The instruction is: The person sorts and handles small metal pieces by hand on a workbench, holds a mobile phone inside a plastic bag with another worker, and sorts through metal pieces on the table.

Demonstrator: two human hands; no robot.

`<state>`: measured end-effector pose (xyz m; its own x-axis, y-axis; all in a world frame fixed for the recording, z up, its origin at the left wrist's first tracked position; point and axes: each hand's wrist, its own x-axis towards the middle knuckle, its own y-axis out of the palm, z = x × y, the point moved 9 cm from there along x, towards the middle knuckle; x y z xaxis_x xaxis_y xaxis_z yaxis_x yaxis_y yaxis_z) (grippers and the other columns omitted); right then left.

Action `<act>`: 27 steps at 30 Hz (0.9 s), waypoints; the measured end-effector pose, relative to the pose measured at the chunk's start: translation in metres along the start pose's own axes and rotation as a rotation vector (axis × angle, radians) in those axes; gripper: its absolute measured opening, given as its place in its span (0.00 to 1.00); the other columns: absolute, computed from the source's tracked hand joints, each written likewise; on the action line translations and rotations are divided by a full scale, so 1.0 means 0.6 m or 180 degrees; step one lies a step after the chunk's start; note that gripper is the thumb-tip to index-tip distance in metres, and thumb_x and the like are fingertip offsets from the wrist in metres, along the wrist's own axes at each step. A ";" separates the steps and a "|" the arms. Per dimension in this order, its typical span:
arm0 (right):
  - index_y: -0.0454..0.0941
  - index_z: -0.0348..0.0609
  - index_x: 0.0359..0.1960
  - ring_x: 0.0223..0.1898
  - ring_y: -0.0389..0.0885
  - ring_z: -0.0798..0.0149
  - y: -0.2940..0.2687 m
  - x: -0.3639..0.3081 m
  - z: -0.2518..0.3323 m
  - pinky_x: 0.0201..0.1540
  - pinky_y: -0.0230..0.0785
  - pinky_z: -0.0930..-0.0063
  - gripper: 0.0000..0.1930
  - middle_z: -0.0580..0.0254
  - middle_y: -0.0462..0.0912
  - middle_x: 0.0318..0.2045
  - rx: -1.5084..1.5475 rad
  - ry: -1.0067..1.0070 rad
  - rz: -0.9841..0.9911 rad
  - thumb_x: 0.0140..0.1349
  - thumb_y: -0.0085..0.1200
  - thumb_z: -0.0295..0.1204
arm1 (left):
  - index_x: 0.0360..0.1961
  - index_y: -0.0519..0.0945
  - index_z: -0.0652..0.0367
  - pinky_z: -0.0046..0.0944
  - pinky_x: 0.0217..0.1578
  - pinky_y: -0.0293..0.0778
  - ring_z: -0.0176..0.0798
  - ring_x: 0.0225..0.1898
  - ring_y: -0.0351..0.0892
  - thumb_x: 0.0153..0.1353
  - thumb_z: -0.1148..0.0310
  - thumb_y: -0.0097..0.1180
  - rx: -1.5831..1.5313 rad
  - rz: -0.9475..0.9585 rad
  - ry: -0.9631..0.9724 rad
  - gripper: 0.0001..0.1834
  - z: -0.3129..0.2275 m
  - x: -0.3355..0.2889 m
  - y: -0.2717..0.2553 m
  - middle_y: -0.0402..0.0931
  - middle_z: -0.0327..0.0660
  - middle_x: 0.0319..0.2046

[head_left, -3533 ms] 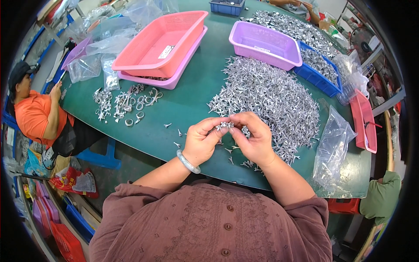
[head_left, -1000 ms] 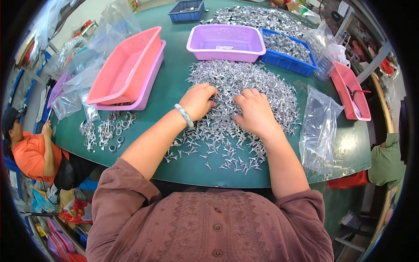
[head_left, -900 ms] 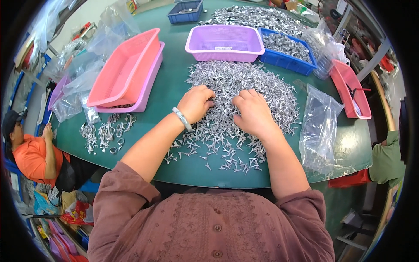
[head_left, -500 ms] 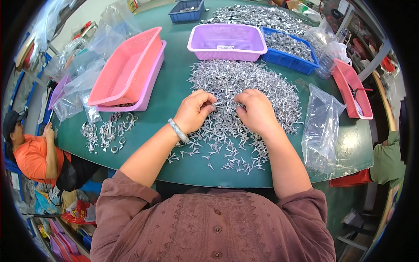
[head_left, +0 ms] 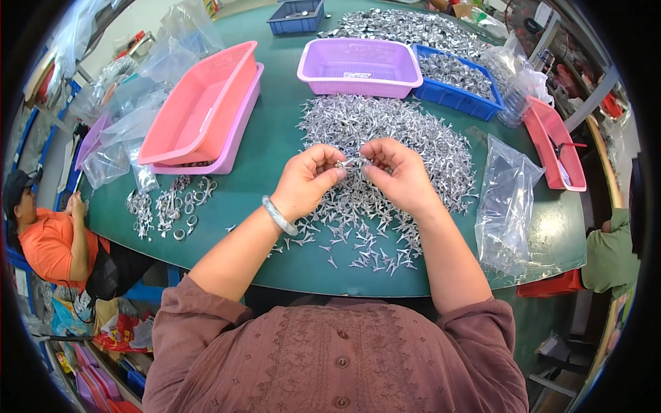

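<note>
Over a heap of small silver metal pieces [head_left: 385,127], slender with splayed ends, both my hands are close together. My left hand [head_left: 310,180], with a pale bangle at the wrist, pinches a small silver metal piece [head_left: 341,164] between thumb and fingers. Facing it, my right hand [head_left: 399,177] is closed in a pinch at the other end of the metal bit between the hands. Its exact form is partly hidden by my fingertips. Loose pieces of the heap lie scattered toward the table's near edge, between my forearms.
A purple basket [head_left: 313,86] stands behind the heap, beside a blue tray [head_left: 458,103] of metal rings. Stacked pink and purple baskets [head_left: 206,103] sit left, with key rings [head_left: 184,203] in front. Right are a clear bag [head_left: 509,206] and pink basket [head_left: 551,151]. Co-workers sit at both sides.
My right hand has moved left and my hands have come together, their fingertips now nearly meeting at the silver piece. The left hand has shifted only slightly.
</note>
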<state>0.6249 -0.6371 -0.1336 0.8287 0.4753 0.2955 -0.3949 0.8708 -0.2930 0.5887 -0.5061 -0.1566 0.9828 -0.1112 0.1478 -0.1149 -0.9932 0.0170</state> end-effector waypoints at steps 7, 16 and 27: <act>0.73 0.37 0.40 0.35 0.74 0.74 0.012 0.002 0.002 0.39 0.68 0.80 0.13 0.66 0.77 0.33 0.1182 0.0093 0.0139 0.50 0.52 0.17 | 0.37 0.72 0.62 0.28 0.37 0.72 0.29 0.35 0.75 0.56 0.81 0.52 -0.0522 -0.0094 -0.0135 0.08 0.004 -0.004 0.000 0.75 0.38 0.33; 0.74 0.36 0.40 0.32 0.76 0.74 0.019 -0.002 -0.019 0.36 0.70 0.82 0.11 0.64 0.78 0.33 0.1492 0.0584 0.0309 0.53 0.50 0.17 | 0.40 0.73 0.62 0.28 0.34 0.72 0.30 0.33 0.75 0.55 0.79 0.53 -0.0856 -0.0162 -0.0218 0.11 -0.002 -0.009 0.005 0.76 0.38 0.31; 0.76 0.37 0.32 0.25 0.73 0.77 0.040 -0.007 -0.022 0.28 0.67 0.84 0.03 0.67 0.77 0.24 0.1564 0.0754 0.0487 0.55 0.52 0.22 | 0.40 0.73 0.63 0.29 0.33 0.75 0.33 0.33 0.78 0.56 0.78 0.53 -0.0955 -0.0202 -0.0338 0.10 0.005 -0.019 0.011 0.77 0.41 0.32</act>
<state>0.6172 -0.6199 -0.1536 0.7916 0.6086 0.0543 -0.6087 0.7775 0.1579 0.5769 -0.5115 -0.1613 0.9971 -0.0680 0.0334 -0.0751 -0.9458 0.3160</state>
